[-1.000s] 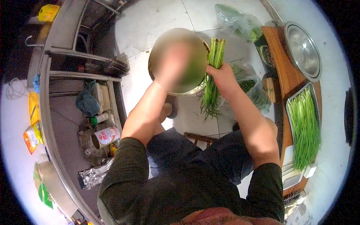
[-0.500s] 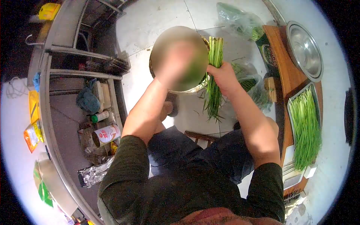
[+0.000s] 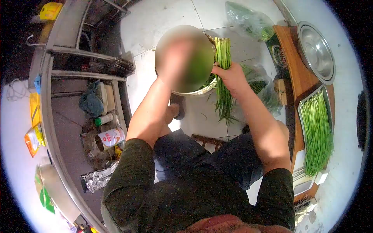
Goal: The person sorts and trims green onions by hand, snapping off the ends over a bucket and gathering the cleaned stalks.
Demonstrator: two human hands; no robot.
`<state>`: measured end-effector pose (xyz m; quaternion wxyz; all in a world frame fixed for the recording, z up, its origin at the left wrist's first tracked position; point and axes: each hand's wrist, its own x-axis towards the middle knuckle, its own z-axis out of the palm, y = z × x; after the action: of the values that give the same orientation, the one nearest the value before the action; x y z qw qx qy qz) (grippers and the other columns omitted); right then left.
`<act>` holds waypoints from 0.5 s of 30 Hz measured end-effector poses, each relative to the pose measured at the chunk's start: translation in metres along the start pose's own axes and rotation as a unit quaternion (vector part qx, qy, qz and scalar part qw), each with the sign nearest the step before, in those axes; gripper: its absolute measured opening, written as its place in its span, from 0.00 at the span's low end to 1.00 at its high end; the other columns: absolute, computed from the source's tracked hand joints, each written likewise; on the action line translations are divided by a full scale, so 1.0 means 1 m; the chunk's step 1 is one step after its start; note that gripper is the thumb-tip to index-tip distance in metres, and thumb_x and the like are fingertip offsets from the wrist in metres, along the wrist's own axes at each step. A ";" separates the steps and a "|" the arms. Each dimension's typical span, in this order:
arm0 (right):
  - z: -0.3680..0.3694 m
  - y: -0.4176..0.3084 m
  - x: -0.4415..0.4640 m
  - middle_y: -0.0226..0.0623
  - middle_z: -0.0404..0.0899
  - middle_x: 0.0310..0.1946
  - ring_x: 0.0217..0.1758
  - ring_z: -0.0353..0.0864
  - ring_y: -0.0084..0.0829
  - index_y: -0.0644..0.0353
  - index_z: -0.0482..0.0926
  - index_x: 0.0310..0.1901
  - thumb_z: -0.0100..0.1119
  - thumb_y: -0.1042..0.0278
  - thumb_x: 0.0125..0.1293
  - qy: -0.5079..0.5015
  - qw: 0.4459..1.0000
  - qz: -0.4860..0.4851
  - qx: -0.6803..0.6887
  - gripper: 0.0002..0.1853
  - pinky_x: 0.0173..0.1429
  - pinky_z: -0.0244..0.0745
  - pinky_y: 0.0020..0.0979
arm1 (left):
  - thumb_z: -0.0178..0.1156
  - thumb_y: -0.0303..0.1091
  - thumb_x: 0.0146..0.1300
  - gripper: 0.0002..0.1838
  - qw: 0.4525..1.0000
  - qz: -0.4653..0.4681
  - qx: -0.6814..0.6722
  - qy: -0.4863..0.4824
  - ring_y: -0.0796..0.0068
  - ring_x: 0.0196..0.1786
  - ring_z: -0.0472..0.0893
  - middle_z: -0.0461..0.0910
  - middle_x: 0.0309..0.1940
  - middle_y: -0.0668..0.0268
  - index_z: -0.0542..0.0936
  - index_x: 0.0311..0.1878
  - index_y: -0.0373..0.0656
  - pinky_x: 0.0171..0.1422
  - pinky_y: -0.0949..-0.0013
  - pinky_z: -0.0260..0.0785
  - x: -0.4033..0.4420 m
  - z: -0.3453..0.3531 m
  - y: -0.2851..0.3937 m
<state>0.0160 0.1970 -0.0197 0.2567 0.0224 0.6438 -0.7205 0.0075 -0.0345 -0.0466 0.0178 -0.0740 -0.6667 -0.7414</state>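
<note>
My right hand (image 3: 230,78) is closed around a bunch of garlic chives (image 3: 223,52), pale thick stems pointing up and thin green ends hanging down. The bunch is upright beside the right rim of a round basket (image 3: 200,91). My left hand (image 3: 176,54) is over the basket, but a round blur hides its fingers and whatever they touch. Something green shows through the blur, too smeared to name.
On the right, a wooden bench (image 3: 297,73) carries a metal bowl (image 3: 316,52) and a tray (image 3: 325,95) of chives. Plastic bags (image 3: 248,19) of greens lie on the floor. A metal shelf (image 3: 89,75) with cans and packets stands left.
The bunch in my right hand has shifted very slightly, its lower ends swinging a little to the right. My left hand has moved slightly up and left within the blur.
</note>
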 end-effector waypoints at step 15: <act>-0.008 0.008 0.007 0.27 0.80 0.28 0.31 0.73 0.20 0.64 0.82 0.37 0.68 0.68 0.55 0.027 0.986 -0.030 -0.160 0.11 0.37 0.68 0.26 | 0.65 0.38 0.57 0.18 0.957 -0.034 0.285 0.027 0.64 0.40 0.82 0.82 0.37 0.58 0.82 0.48 0.38 0.49 0.65 0.73 0.001 0.011 0.012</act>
<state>0.0104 0.2018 -0.0308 0.2176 -0.0186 0.7582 -0.6143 0.0086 -0.0246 -0.0333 0.0306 -0.0228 -0.8519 -0.5223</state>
